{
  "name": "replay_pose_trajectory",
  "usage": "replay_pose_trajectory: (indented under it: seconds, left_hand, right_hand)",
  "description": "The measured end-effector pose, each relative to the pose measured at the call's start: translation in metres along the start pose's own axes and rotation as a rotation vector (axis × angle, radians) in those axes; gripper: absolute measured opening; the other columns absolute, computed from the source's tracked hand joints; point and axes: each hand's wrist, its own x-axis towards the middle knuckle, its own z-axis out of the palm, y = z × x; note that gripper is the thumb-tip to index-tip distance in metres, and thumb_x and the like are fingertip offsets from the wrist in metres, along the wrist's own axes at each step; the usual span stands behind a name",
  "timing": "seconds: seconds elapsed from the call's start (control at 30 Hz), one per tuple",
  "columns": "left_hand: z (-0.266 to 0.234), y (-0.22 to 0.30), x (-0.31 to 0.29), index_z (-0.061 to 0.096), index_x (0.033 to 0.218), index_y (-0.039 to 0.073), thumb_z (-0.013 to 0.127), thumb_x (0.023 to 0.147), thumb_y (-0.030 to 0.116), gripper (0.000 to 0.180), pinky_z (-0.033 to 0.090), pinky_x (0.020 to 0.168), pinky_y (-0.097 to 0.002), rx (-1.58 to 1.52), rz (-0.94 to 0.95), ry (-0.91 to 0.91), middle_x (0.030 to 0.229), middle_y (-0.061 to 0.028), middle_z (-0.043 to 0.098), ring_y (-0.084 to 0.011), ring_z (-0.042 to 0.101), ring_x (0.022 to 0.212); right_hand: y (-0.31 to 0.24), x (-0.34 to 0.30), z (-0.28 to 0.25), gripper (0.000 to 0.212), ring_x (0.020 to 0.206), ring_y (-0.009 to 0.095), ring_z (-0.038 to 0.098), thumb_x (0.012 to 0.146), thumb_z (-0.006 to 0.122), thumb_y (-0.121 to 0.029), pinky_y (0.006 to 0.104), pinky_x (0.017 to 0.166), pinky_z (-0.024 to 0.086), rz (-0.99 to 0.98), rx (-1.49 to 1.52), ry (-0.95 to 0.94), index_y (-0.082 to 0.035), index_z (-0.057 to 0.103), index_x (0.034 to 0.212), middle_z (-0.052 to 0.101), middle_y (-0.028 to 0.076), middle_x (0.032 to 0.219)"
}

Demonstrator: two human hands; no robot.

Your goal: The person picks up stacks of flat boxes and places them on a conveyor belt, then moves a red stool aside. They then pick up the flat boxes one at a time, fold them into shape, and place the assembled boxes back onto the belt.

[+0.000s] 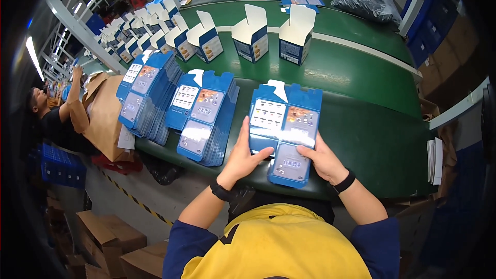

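Blue carton stacks (206, 113) stand near the left hand (242, 156).

The flat carton (289, 121) is located between the left hand (242, 157) and the right hand (325, 163), over the front part of the surface (372, 144). Left of the left hand, the first carton stack (206, 111) stands on the surface; the second carton stack (147, 90) stands beside it, farther left. Behind these, open boxes (294, 49) stand on the belt (351, 67), extending to the far left. Behind the rightmost boxes lie flat sheets (310, 2); a bag (367, 2) lies right of them. Cardboard boxes (111, 232) are below the surface, at left.
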Motion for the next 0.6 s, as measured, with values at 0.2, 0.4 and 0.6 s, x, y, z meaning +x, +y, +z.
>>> replay_pose_trajectory:
  seconds: [0.2,0.4,0.6]
  left_hand:
    - [-0.023,0.006,-0.01,0.019,0.138,-0.006,0.071,0.076,0.029,0.088,0.034,0.1,-0.0401,0.31,-0.014,0.23,0.131,-0.0273,0.037,-0.0399,0.039,0.12]
    - [-0.024,0.011,-0.012,0.027,0.136,-0.002,0.068,0.079,0.025,0.075,0.03,0.103,-0.0431,0.544,0.056,0.326,0.135,-0.0295,0.033,-0.0424,0.031,0.127]
    - [-0.036,0.022,-0.007,0.022,0.141,0.002,0.07,0.076,0.013,0.081,0.029,0.104,-0.0339,0.129,0.067,0.227,0.14,-0.0206,0.034,-0.0282,0.035,0.128]
  right_hand:
    - [0.014,0.032,0.031,0.069,0.125,0.018,0.037,0.084,0.057,-0.001,0.0328,0.105,0.028,0.062,0.09,-0.037,-0.008,0.02,0.142,0.038,0.008,0.135]
    - [0.009,0.042,0.036,0.073,0.123,0.019,0.038,0.084,0.057,-0.001,0.0301,0.103,0.029,0.028,-0.111,0.063,-0.003,0.014,0.143,0.038,0.01,0.136]
    - [0.012,0.037,0.026,0.085,0.127,0.021,0.034,0.083,0.057,-0.001,0.0314,0.105,0.026,-0.115,-0.245,-0.012,0.001,-0.002,0.143,0.033,0.016,0.139]
